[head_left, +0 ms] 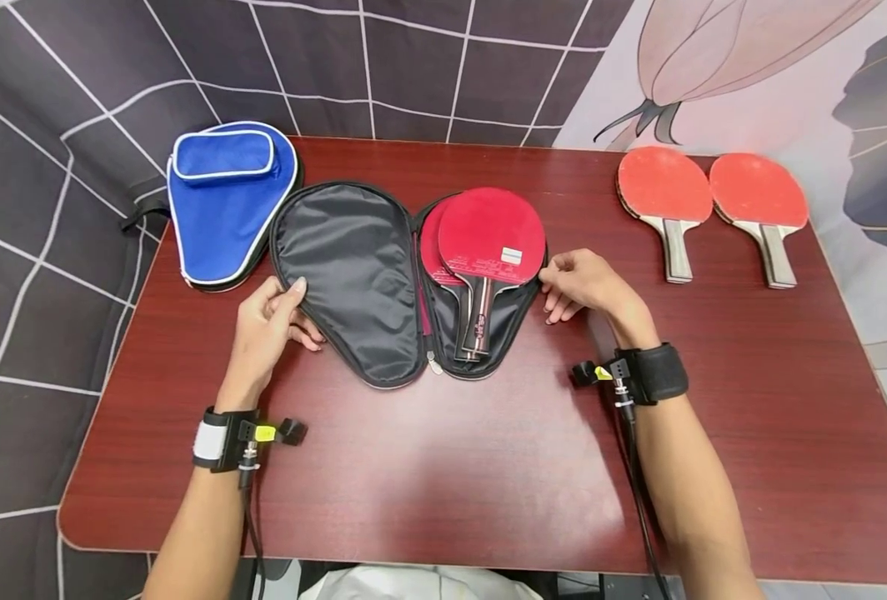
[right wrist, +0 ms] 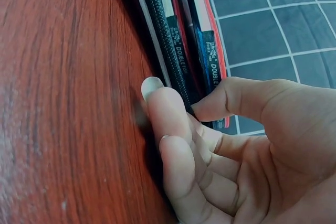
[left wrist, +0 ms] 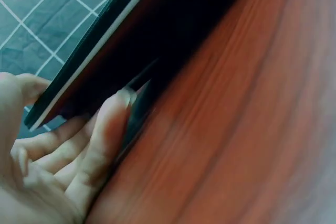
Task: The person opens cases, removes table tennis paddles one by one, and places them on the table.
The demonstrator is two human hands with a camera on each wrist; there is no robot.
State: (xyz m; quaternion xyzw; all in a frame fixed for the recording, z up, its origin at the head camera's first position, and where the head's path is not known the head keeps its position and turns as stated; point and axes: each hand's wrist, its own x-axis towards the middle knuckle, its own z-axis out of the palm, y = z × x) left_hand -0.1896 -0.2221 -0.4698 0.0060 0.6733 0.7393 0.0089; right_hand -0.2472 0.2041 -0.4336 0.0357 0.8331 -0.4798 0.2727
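Note:
A black table tennis bat case (head_left: 349, 275) lies unfolded on the table, its lining facing up. Two red-faced bats (head_left: 492, 229) overlap in its right half, handles toward the person. My left hand (head_left: 267, 325) grips the outer edge of the case's left flap, thumb on top and fingers beneath. In the left wrist view the flap (left wrist: 100, 45) is tilted above the wood. On the opposite side, my right hand (head_left: 582, 287) pinches the right rim of the case beside the bats. The right wrist view shows its zipper edge (right wrist: 165, 40) at thumb and fingers.
A blue bat case (head_left: 229, 208) with white piping lies at the back left. Two more bats, an orange-red one (head_left: 664, 183) and its like (head_left: 759, 190), lie at the back right. Dark tiled walls (head_left: 413, 67) border the reddish-brown table (head_left: 443, 467) behind and left.

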